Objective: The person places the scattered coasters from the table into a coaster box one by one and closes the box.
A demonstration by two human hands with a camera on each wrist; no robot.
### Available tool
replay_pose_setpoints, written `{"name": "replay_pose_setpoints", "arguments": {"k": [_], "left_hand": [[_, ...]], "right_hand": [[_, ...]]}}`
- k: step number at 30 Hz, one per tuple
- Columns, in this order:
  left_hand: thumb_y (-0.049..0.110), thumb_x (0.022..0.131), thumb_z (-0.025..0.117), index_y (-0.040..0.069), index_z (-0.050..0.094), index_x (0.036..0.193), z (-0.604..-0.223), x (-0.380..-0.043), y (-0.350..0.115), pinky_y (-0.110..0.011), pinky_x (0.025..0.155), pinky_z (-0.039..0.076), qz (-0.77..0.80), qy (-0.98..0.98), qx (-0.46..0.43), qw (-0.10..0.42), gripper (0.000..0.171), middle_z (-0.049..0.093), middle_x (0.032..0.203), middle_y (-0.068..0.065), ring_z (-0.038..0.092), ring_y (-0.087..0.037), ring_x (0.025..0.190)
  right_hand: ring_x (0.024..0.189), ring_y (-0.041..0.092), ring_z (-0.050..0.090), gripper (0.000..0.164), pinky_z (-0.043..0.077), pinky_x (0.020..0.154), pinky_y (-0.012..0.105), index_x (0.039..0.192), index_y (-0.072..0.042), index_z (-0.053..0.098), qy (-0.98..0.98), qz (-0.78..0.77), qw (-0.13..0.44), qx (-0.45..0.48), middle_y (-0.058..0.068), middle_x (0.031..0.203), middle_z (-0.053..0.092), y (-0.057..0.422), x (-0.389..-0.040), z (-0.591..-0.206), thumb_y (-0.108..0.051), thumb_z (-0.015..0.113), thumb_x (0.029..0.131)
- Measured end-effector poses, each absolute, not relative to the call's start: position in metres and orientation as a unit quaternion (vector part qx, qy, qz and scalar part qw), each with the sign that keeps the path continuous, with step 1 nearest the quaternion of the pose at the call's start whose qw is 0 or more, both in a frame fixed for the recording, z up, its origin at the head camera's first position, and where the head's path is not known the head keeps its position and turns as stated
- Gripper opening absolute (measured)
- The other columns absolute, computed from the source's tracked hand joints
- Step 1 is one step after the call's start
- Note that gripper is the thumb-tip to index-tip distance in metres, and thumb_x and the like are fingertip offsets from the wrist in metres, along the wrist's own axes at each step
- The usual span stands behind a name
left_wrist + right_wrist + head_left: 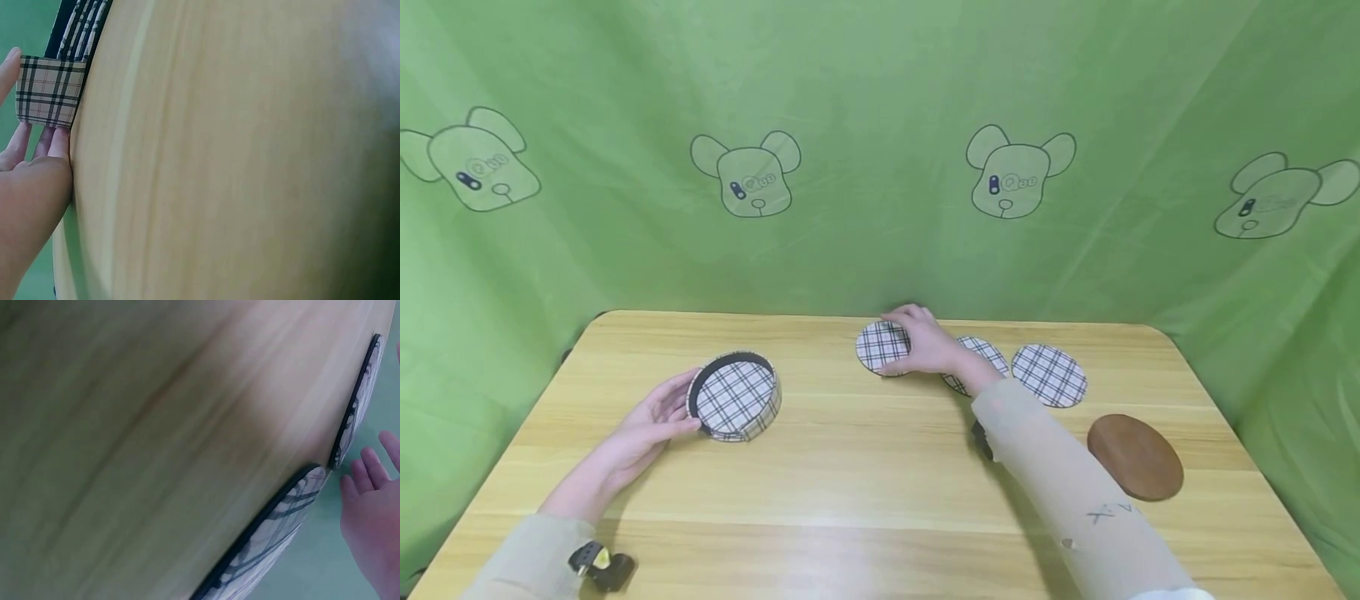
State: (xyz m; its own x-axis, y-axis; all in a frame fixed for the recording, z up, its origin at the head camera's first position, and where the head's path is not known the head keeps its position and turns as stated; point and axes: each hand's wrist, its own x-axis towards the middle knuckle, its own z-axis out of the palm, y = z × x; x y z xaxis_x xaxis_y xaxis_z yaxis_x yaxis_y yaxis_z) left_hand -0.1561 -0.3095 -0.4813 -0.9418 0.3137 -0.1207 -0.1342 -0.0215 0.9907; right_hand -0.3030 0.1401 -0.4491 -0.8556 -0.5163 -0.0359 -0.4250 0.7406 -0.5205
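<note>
In the head view, my left hand [651, 425] grips a round plaid coaster holder [772, 408] by its left side, thumb at the near rim, the holder tilted on the table. The left wrist view shows edges of stacked plaid coasters [81, 31] within the dark-lined holder [50, 90]. At the back middle, my right hand [925, 342] reaches over a round plaid coaster [876, 346], thumb by its near edge and fingers by its far edge. Seen from the right wrist, those fingers [375, 469] are fairly straight and the coaster [357, 403] lies flat.
Another plaid coaster [985, 350] lies partly under the right wrist, with one more plaid coaster [1049, 375] to its right. A brown round leather-like piece [1135, 458] lies nearer on the right. A green curtain [880, 250] hangs behind the wooden table [850, 475].
</note>
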Motion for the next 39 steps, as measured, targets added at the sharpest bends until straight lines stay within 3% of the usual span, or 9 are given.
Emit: {"name": "replay_pose_setpoints", "arguments": {"k": [3,14,18,22,28,34,39], "left_hand": [[-0.006,0.097,0.063,0.001,0.014,0.168,-0.4823,-0.1560,-0.3094,-0.008,0.109,0.046,0.713,0.680,0.067,0.160,0.087,0.046,0.147,0.016,0.057,0.007,0.128],[-0.007,0.096,0.064,0.002,0.017,0.168,-0.4816,-0.1564,-0.3083,-0.009,0.108,0.047,0.712,0.682,0.069,0.154,0.086,0.048,0.145,0.017,0.057,0.007,0.128],[-0.006,0.096,0.064,0.000,0.015,0.167,-0.4817,-0.1564,-0.3081,-0.009,0.108,0.046,0.706,0.688,0.068,0.152,0.086,0.045,0.155,0.002,0.057,0.008,0.128],[-0.006,0.096,0.064,-0.001,0.013,0.167,-0.4820,-0.1564,-0.3076,-0.009,0.108,0.046,0.702,0.693,0.068,0.151,0.087,0.029,0.168,-0.021,0.057,0.008,0.128],[-0.006,0.096,0.063,-0.001,0.014,0.167,-0.4829,-0.1570,-0.3074,-0.009,0.108,0.046,0.701,0.693,0.067,0.151,0.087,0.024,0.169,-0.023,0.057,0.008,0.128],[-0.005,0.096,0.064,-0.002,0.011,0.167,-0.4826,-0.1573,-0.3077,-0.007,0.108,0.045,0.697,0.697,0.065,0.152,0.088,0.009,0.170,-0.035,0.056,0.010,0.126],[-0.006,0.096,0.064,-0.004,0.010,0.167,-0.4824,-0.1576,-0.3072,-0.007,0.108,0.045,0.694,0.701,0.065,0.151,0.088,0.008,0.170,-0.036,0.056,0.011,0.126]], "right_hand": [[0.150,0.039,0.034,0.106,0.036,0.126,0.064,0.161,-0.008,0.043,0.931,-0.251,0.095,-0.248,0.019,0.162,0.039,0.1420,-0.3040,-0.4522,-0.039,0.096,0.075],[0.149,0.041,0.035,0.107,0.038,0.124,0.066,0.161,-0.006,0.042,0.933,-0.244,0.097,-0.244,0.022,0.161,0.039,0.1433,-0.3028,-0.4562,-0.040,0.095,0.075],[0.149,0.042,0.035,0.109,0.038,0.124,0.065,0.162,-0.005,0.040,0.934,-0.242,0.099,-0.244,0.023,0.160,0.039,0.1424,-0.3020,-0.4564,-0.041,0.095,0.075],[0.148,0.043,0.035,0.110,0.038,0.124,0.065,0.161,-0.002,0.040,0.935,-0.237,0.094,-0.246,0.024,0.160,0.039,0.1424,-0.3011,-0.4561,-0.040,0.095,0.074],[0.148,0.043,0.036,0.110,0.038,0.125,0.064,0.161,0.000,0.040,0.937,-0.229,0.088,-0.250,0.025,0.160,0.039,0.1430,-0.3005,-0.4556,-0.038,0.095,0.074],[0.148,0.044,0.036,0.109,0.037,0.126,0.063,0.160,0.002,0.040,0.937,-0.223,0.086,-0.254,0.025,0.159,0.039,0.1422,-0.3011,-0.4566,-0.039,0.095,0.074],[0.145,0.043,0.037,0.108,0.040,0.125,0.061,0.158,0.004,0.042,0.938,-0.221,0.085,-0.253,0.026,0.157,0.040,0.1411,-0.3013,-0.4569,-0.039,0.094,0.074]]}}
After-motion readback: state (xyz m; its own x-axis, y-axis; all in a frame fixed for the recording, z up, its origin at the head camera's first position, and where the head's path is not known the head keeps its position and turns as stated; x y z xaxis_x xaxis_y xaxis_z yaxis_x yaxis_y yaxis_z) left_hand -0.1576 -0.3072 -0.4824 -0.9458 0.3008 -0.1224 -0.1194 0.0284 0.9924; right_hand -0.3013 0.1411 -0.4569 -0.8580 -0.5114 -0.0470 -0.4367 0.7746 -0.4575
